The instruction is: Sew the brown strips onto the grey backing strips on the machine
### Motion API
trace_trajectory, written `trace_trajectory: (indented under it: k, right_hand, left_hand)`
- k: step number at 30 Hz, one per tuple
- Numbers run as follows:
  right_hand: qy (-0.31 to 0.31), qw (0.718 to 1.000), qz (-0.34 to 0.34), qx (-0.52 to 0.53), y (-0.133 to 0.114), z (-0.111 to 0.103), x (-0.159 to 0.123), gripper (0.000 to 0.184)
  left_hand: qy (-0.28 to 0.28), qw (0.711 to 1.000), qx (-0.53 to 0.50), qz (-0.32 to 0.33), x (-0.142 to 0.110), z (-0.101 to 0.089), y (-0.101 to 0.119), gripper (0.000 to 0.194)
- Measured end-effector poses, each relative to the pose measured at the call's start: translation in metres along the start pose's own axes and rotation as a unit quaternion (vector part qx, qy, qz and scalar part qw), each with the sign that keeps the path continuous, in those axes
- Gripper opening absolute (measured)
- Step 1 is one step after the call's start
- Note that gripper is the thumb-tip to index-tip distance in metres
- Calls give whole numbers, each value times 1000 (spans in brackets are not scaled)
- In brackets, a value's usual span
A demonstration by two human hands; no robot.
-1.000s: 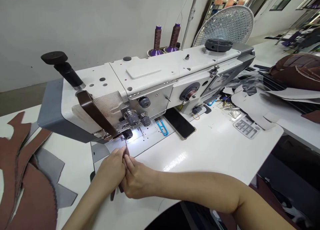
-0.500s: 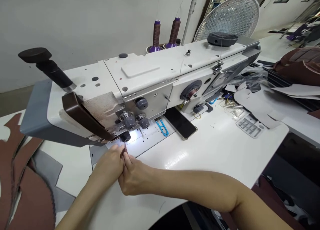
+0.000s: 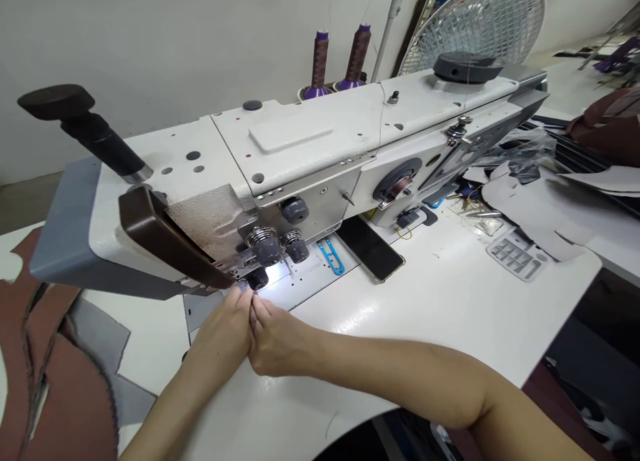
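A white industrial sewing machine [image 3: 300, 141] fills the middle of the white table [image 3: 440, 294]. My left hand [image 3: 223, 337] and my right hand [image 3: 277, 344] meet, fingers pinched together, right under the needle area [image 3: 253, 281], which is lit by a small lamp. Both press against each other on something thin that the fingers hide. A brown strap [image 3: 165, 237] runs down the machine's head toward the needle.
Brown and grey cut leather pieces [image 3: 55, 374] lie at the left. A black phone [image 3: 373, 247] and blue snips [image 3: 331, 255] lie under the machine's arm. Two thread cones [image 3: 340, 54] and a fan [image 3: 480, 21] stand behind. More grey pieces [image 3: 530, 201] and a keypad [image 3: 517, 254] are at the right.
Both hands have moved up closer to the needle. The dark strip that hung below them a second ago is no longer visible. The view shifted slightly.
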State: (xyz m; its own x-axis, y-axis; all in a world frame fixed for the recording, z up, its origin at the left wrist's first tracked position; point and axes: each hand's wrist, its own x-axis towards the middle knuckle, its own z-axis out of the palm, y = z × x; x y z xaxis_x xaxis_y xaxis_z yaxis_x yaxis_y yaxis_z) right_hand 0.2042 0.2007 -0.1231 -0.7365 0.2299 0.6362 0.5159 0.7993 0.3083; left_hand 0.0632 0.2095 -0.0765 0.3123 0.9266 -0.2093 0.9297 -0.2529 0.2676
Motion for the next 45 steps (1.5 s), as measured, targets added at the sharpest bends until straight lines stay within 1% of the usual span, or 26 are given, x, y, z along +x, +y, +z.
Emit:
trace_trajectory:
  k: [4, 7, 9, 13, 17, 21, 25, 28, 31, 39, 43, 45]
  right_hand:
    - [14, 1000, 19, 1, -8, -15, -3, 27]
    - [0, 999, 41, 22, -14, -26, -4, 25]
    - [-9, 999, 41, 21, -15, -28, -4, 24]
    - [-24, 999, 20, 31, -12, -22, -5, 24]
    - [-57, 996, 17, 62, -7, -11, -4, 26]
    - [-94, 992, 25, 78, -1, -6, -2, 31]
    - [-98, 992, 27, 70, 1, -6, 1, 33]
    - [-81, 994, 41, 68, 2, -6, 2, 35]
    - [-67, 993, 65, 68, 4, -5, 3, 35]
    - [-99, 989, 79, 75, 7, -1, 2, 35]
    - [-109, 987, 87, 83, 6, -1, 1, 36]
    - [-116, 984, 102, 87, 6, -3, 0, 37]
  left_hand:
    - [4, 1000, -21, 2, -7, 6, 2, 32]
    - [48, 998, -32, 11, -13, 14, 0, 31]
    - [75, 996, -36, 24, -14, 19, -5, 32]
    - [101, 992, -37, 63, -10, 26, -14, 32]
    - [122, 989, -17, 77, -6, 28, -21, 30]
    - [180, 976, 23, 123, -3, 28, -27, 32]
    - [228, 954, 100, 166, -3, 27, -31, 32]
    - [247, 941, 145, 182, -1, 25, -32, 29]
    - [258, 932, 174, 188, 1, 25, -34, 27]
    - [280, 921, 212, 166, 6, 26, -31, 27]
    - [276, 922, 228, 148, 6, 28, -29, 30]
    - [274, 923, 229, 147, 6, 28, -29, 30]
